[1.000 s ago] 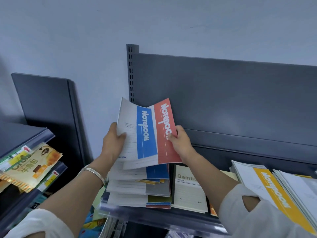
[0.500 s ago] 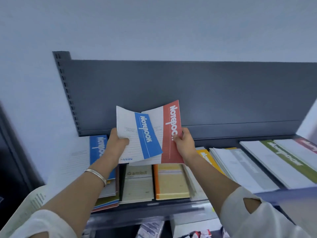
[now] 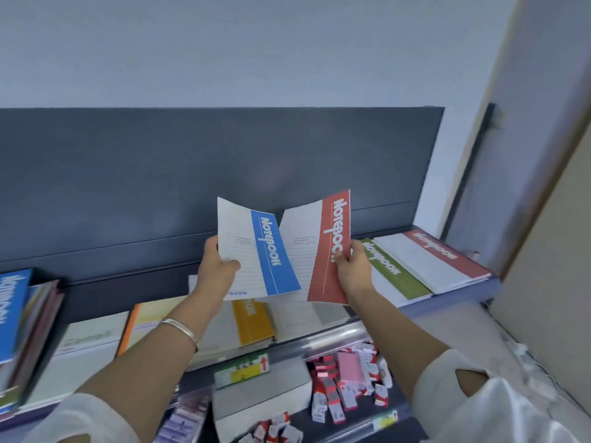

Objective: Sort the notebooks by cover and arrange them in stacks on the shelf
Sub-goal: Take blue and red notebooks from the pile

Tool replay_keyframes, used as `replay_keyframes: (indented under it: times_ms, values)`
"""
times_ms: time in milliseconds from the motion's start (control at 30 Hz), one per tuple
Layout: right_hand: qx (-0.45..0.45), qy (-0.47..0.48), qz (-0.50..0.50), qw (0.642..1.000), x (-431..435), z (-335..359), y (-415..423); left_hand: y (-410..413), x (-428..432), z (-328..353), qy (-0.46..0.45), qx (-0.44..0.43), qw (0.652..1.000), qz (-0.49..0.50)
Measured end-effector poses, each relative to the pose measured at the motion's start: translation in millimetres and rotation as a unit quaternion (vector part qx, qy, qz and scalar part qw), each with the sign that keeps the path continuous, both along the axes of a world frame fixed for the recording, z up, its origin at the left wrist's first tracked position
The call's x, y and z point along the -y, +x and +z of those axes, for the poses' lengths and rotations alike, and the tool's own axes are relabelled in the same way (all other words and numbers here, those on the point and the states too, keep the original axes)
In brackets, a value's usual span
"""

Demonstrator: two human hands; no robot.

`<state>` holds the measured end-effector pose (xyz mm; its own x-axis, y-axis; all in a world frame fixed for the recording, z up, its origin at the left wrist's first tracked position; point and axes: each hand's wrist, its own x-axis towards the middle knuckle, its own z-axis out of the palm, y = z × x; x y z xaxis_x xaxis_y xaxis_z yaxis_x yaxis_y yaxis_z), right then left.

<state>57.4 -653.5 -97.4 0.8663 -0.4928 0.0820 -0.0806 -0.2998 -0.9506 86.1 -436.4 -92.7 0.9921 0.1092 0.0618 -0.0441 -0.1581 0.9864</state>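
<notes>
I hold two notebooks up over the shelf (image 3: 323, 335). The blue notebook (image 3: 271, 251) is in my left hand (image 3: 217, 270). My fingers curl round its left edge and my thumb lies on the front. The red notebook (image 3: 331, 251) is in my right hand (image 3: 355, 273), which pinches its right edge. The two overlap a bit in the middle, with blue in front. Neither one is on the shelf yet.

On the shelf to my right there is a red pile (image 3: 441, 263) at the far end and a green pile (image 3: 396, 276) just beside it. Those two look sorted to me. I think my red one belongs on the red pile, which is near my right hand.

Under my hands lies a yellow notebook (image 3: 252, 321). Further left are an orange-edged notebook (image 3: 150, 318) and a pale notebook (image 3: 92, 334). At the far left is a mixed pile (image 3: 19, 314) with a blue cover on top and other colours at its edges. It is blurry, so I cannot count it. It does not look sorted, so I think a good part of the job is left.

Below the shelf are small red and white packs (image 3: 345, 385).
</notes>
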Motion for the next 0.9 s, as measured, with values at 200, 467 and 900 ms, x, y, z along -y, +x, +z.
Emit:
replay_keyframes:
  times_ms: [200,467,900]
  values:
    - [-0.018,0.003,-0.081,0.997,69,-8,2,9,71,0,0.026,0.01,0.999,-0.023]
    - [-0.051,0.011,-0.092,0.994,139,-15,35,72,152,-5,0.008,-0.002,0.997,-0.077]
    - [-0.24,-0.274,-0.03,0.931,272,-15,74,142,297,-11,0.013,-0.019,0.987,-0.157]
